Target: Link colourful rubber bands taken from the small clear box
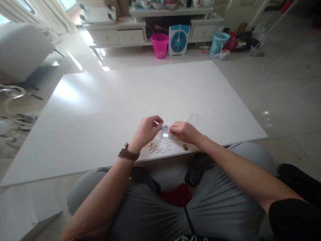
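A small clear plastic box (164, 135) lies near the table's front edge, with small colourful pieces (165, 127) in its far part. My left hand (147, 130) is at the box's left side, thumb and forefinger brought together; anything between them is too small to see. Over the right part of the box, my right hand (184, 131) has its fingers closed and pointing down, and their tips hide what they touch. Several thin coloured rings (156, 147) are spread on the table in front of the box. A little yellow and blue cartoon figure (185, 147) lies right of them.
A flat clear lid (195, 119) rests on the white table (120, 100) beyond my right hand. Past the table stand a pink basket (159, 47), a blue and white fan (179, 40) and a light blue basket (218, 43) on the floor.
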Motion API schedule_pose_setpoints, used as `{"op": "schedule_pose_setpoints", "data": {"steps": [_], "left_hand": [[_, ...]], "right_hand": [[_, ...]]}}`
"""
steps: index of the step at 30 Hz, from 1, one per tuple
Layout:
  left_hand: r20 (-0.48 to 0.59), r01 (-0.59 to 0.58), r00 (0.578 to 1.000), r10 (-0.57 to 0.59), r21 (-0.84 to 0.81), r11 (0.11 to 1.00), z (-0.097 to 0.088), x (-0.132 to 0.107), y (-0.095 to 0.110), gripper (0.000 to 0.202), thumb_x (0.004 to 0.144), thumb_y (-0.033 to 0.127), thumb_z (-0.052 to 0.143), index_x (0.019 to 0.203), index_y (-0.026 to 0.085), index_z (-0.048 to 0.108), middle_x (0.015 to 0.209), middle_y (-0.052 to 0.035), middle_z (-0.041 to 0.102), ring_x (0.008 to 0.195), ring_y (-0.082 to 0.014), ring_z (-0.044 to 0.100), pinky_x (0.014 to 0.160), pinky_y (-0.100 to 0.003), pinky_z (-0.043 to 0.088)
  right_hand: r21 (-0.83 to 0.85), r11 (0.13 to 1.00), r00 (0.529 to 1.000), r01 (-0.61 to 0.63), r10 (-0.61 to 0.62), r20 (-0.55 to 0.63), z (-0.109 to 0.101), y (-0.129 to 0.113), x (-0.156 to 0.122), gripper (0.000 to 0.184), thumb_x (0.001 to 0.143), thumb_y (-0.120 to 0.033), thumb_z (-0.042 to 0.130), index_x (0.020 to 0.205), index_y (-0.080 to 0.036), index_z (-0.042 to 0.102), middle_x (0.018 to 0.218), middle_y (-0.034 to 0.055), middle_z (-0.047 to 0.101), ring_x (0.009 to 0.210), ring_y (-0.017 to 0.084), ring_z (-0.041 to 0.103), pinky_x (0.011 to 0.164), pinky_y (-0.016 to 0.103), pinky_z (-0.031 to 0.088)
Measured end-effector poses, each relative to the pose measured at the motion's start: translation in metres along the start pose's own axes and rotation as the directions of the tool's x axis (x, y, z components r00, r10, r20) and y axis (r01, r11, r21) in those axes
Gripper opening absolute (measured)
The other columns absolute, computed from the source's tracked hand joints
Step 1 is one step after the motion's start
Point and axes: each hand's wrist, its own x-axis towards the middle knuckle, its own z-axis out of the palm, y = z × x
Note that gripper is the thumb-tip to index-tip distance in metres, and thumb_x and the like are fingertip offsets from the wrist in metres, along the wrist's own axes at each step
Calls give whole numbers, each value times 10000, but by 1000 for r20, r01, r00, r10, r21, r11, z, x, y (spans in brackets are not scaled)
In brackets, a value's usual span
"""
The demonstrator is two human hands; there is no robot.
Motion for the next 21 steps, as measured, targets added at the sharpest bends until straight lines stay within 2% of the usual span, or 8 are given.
{"op": "schedule_pose_setpoints", "data": {"steps": [7,13,17,21], "left_hand": [[-2,2,1000,-2,14,1000,-1,0,1,157,844,212,584,896,190,731,785,-23,761,720,-163,725,674,-252,515],[9,8,1000,-8,11,1000,-1,0,2,157,853,223,585,907,186,727,764,-29,754,725,-173,732,652,-251,506],[8,3,1000,-3,23,1000,-1,0,3,158,853,224,586,910,184,728,766,-34,754,731,-177,732,659,-256,510],[5,8,1000,-8,23,1000,-2,0,3,161,852,224,587,916,182,729,749,-31,749,713,-174,726,663,-259,512]], "right_hand": [[-40,996,997,76,-75,32,2,3,1,195,951,-81,523,860,-155,680,871,94,694,836,212,587,741,314,450],[35,994,988,107,-110,106,-4,7,0,217,910,-53,534,824,-165,698,871,84,696,827,198,593,761,315,485],[123,987,984,101,-117,135,-8,8,0,229,913,-58,533,898,-169,733,930,79,725,866,193,619,808,328,509],[156,984,985,88,-109,134,-13,7,0,239,914,-62,538,941,-180,743,899,62,729,851,200,613,779,334,508]]}}
